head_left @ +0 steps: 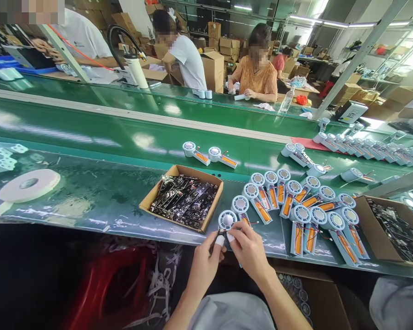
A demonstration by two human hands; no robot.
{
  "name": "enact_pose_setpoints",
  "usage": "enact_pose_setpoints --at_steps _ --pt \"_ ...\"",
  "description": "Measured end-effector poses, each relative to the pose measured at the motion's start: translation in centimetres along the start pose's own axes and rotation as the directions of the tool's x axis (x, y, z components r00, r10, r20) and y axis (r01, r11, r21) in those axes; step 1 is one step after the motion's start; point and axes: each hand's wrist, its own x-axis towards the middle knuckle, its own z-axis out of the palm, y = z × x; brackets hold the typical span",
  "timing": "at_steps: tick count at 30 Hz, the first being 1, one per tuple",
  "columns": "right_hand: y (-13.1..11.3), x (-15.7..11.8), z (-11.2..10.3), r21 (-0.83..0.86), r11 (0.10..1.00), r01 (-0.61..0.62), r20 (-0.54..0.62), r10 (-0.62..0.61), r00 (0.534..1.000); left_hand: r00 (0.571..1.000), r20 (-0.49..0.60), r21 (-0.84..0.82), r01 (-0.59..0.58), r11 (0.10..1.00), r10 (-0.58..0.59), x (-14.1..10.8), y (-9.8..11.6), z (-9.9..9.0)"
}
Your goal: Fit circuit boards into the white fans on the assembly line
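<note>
**One fan body in my hands, a fanned-out batch beside it**

From my headcam I look down on the long green table, which fills most of the view, with a glossy conveyor strip running beyond it where other people sit at work. On the near left lies a big white tape roll. In the middle sits an open cardboard tray of dark circuit boards, and a second box of boards stands at the far right. Between them spreads a cluster of handheld fan bodies, lying face up with orange batteries showing in their open handles; two more fan bodies lie apart, near the belt.

Both my hands meet at the table's near edge. My left hand and right hand are closed in a pinch, fingertips capped in white cots, around the handle of one fan body, whose round head points away from me.

I judge the work mid-batch: many units lie in the cluster, and the tray holds plenty of boards.
</note>
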Motion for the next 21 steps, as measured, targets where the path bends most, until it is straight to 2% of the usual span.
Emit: enact_pose_setpoints --at_steps 5,12,17,21 --pt "-0.54 0.06 -0.24 -0.162 0.985 0.062 0.048 -0.055 0.997 0.999 -0.011 0.094 -0.037 0.995 0.038 -0.12 0.02 0.22" --pt "-0.47 -0.08 -0.14 -0.125 0.991 0.037 0.061 -0.03 0.998 0.988 -0.04 0.235 -0.138 0.962 0.151 -0.21 0.27 0.02" --pt "-0.64 -0.06 -0.32 -0.132 0.991 0.031 0.086 -0.02 0.996 0.961 -0.073 0.301 -0.232 0.925 0.265 -0.21 0.07 0.02" --pt "-0.64 0.07 -0.61 -0.123 0.992 0.01 0.111 0.003 0.994 0.961 -0.063 0.305 -0.24 0.922 0.271 -0.14 -0.06 -0.06"
